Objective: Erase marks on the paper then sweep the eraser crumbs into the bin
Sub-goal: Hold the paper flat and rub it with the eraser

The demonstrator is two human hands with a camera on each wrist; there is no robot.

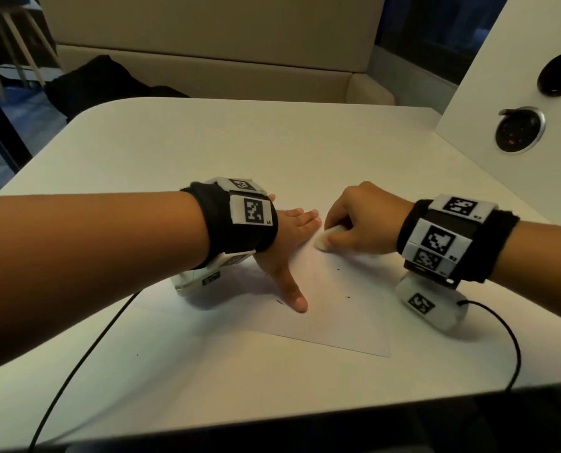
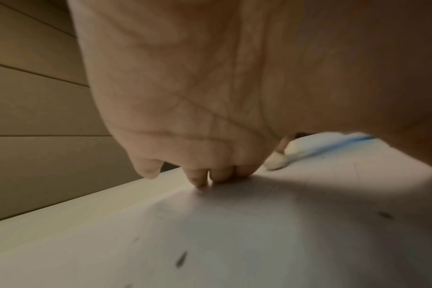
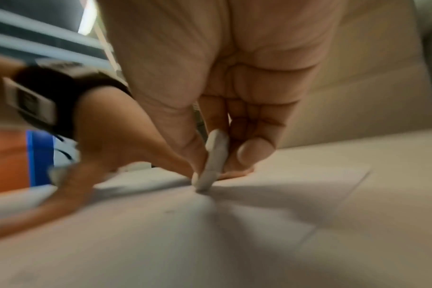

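1. At the far left, my left forearm reaches in over a white table (image 1: 207, 135), and a black cable (image 1: 86, 348) trails across the tabletop below it.
2. My left hand (image 1: 285, 243) lies flat on a white sheet of paper (image 1: 331, 322), fingers straight and spread, thumb pointing back toward me. The left wrist view shows the fingertips (image 2: 219, 175) pressing on the sheet.
3. A few small dark crumbs (image 1: 279, 302) lie scattered on the paper near the thumb.
4. Just right of the left fingertips, a white eraser (image 1: 325, 238) stands on edge, its lower end touching the paper.
5. My right hand (image 1: 364, 220) pinches the eraser between thumb and curled fingers.
6. At the far right, a white panel (image 1: 518, 60) with two round fittings stands at the table's edge.
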